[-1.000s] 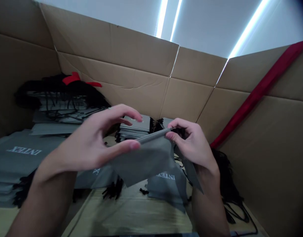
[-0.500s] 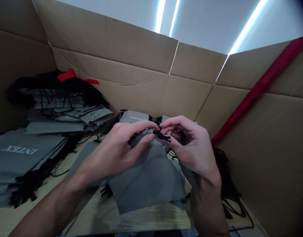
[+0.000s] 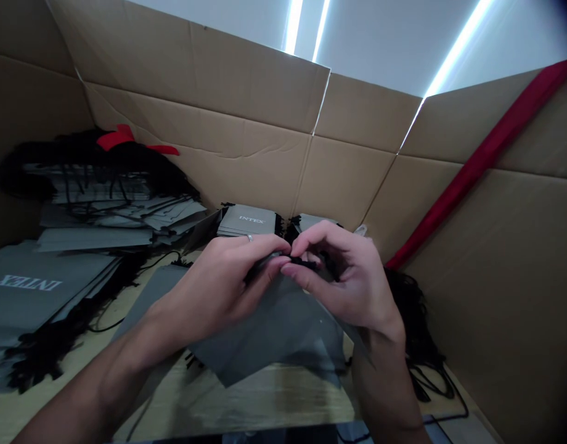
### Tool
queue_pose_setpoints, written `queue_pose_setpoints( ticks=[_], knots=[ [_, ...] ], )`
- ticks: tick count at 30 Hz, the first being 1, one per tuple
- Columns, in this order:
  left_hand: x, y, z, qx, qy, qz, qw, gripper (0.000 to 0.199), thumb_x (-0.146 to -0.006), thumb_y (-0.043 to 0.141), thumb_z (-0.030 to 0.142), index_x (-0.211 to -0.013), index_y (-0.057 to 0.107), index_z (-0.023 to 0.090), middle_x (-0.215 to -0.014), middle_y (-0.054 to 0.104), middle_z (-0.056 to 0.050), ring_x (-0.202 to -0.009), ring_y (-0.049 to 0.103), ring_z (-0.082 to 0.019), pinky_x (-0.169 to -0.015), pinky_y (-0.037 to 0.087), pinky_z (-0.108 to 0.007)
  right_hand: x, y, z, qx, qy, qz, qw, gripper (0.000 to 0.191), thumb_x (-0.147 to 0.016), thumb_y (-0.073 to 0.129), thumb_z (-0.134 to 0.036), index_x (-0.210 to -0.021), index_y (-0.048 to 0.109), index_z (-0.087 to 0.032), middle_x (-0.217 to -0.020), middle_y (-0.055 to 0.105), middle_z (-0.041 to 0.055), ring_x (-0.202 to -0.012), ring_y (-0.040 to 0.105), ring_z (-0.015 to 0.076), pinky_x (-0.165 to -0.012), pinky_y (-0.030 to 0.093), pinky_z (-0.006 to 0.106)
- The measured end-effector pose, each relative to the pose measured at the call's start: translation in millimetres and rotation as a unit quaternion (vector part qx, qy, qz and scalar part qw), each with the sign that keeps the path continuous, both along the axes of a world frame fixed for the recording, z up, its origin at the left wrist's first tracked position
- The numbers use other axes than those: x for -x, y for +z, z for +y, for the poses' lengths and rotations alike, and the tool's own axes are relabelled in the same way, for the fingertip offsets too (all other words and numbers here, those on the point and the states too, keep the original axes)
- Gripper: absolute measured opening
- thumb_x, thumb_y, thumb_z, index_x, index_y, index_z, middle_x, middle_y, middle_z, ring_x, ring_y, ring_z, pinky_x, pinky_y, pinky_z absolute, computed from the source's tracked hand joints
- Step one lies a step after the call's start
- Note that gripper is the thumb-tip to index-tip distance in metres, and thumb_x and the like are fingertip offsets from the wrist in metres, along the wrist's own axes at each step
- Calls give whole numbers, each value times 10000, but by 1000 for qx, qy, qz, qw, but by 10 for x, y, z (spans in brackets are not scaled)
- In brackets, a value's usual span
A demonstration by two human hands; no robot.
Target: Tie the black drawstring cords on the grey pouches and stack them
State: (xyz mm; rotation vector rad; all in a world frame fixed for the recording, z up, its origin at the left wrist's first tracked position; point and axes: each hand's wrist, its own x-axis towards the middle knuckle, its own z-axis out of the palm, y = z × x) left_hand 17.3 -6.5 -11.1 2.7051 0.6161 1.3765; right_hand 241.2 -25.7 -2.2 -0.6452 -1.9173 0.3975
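Observation:
A grey fabric bag hangs from my left hand, whose thumb and forefinger pinch its top corner. Closed around the black cord at that corner is my right hand, its thumb and forefinger touching the left fingertips. The cord is mostly covered by the fingers. Beneath the held bag, more grey fabric lies on the table.
Stacked grey bags with black cord ends lie at the left, before a heaped pile. Two small stacks stand at the back, one marked INTEX. Black cords lie right. Cardboard walls surround the table.
Both hands have drawn closer together at the bag's corner, and the right fingers now cover more of the cord. The view has shifted slightly.

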Motion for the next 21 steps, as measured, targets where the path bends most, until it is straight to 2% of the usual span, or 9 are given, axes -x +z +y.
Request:
queue_pose_setpoints(
  ticks=[5,8,10,14,17,21],
  knots=[
    [-2,22,-17,-9,-40,5,999,154,-1087,586,80,-1012,708,139,-840,665,23,-692,541,-78,-651,426,-219,-47,0,-2,65,34,24,997,243,-880,929,-125,-983,737,-234,-911,681,-22,-754,572,122,-659,451,260],
    [27,55,-46,9,-61,6,998,153,-1088,606,101,-987,705,157,-803,651,33,-668,509,-81,-634,409,-232,-82,-3,21,96,77,55,991,228,-874,961,-177,-966,759,-232,-907,705,-2,-782,618,147,-665,465,273],
    [41,71,-65,33,-73,1,997,161,-1099,602,129,-973,694,172,-794,656,34,-656,506,-85,-618,403,-241,-82,-10,36,94,96,71,988,215,-879,968,-203,-960,771,-233,-910,715,3,-796,635,153,-675,473,277],
    [29,77,-91,51,-66,-6,996,241,-1111,531,145,-889,619,176,-759,609,28,-649,490,-95,-611,395,-257,-33,-23,60,50,101,57,992,249,-901,956,-203,-1096,811,-255,-981,767,3,-802,657,143,-703,500,274],
    [4,70,-90,41,-61,8,997,218,-1094,522,122,-901,614,170,-737,556,50,-614,424,-80,-582,369,-239,-9,-22,71,13,96,40,995,200,-894,966,-212,-1030,822,-238,-934,774,-4,-763,636,132,-689,490,268],
    [-13,75,-73,63,-57,49,995,164,-1107,523,118,-1008,651,146,-776,574,52,-618,422,-75,-580,373,-229,-25,-14,67,51,101,49,992,204,-906,961,-262,-1012,792,-221,-888,735,-6,-741,622,130,-646,471,254]
  ],
)
